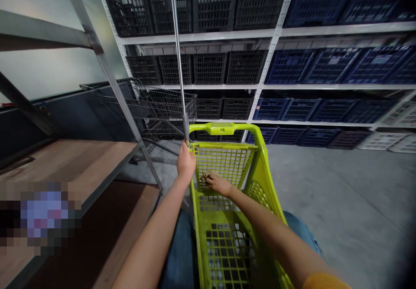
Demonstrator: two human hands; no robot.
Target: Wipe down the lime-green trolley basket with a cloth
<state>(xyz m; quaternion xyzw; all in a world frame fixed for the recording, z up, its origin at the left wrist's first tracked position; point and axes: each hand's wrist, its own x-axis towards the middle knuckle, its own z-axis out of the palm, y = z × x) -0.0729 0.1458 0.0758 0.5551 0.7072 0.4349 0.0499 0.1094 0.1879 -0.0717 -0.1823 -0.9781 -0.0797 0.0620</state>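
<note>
A lime-green plastic shopping cart (pixel 265 167) with grid walls stands in front of me. A long metal pole (pixel 179 59) rises at its left edge, beside the handle. My left hand (pixel 186 163) is closed around the foot of this pole, at the cart's left rim. Inside the basket, my right hand (pixel 217 183) reaches toward the grid panel (pixel 224 161) below the handle. Its fingers are curled together near the panel's lower left. Something small and brownish shows at the fingertips, but I cannot make it out.
Racks of black crates (pixel 212 68) and blue crates (pixel 289 66) line the wall ahead. A wire shopping cart (pixel 162 107) is parked behind the green one. On the left is a metal-framed shelf (pixel 94 154) with wooden boards and a blurred-out item. Grey floor (pixel 331 185) extends to the right.
</note>
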